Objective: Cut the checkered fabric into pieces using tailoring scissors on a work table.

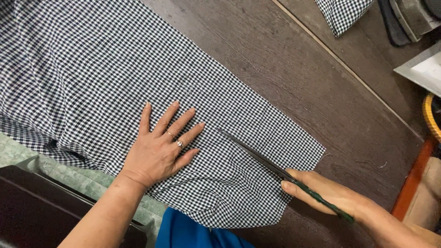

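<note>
A black-and-white checked cloth (105, 73) lies spread flat on a dark wooden table (321, 92). My left hand (161, 147) presses flat on the cloth with fingers spread, rings on two fingers. My right hand (328, 193) grips the dark green handles of long scissors (257, 156). The blades lie across the cloth's lower right part, tips pointing up-left toward my left fingertips.
A folded piece of the same checked cloth (342, 14) sits at the top right beside dark objects and a grey tray (422, 69). A pale strip runs diagonally across the table. Blue fabric (183, 232) and a dark box (27, 206) lie at the bottom.
</note>
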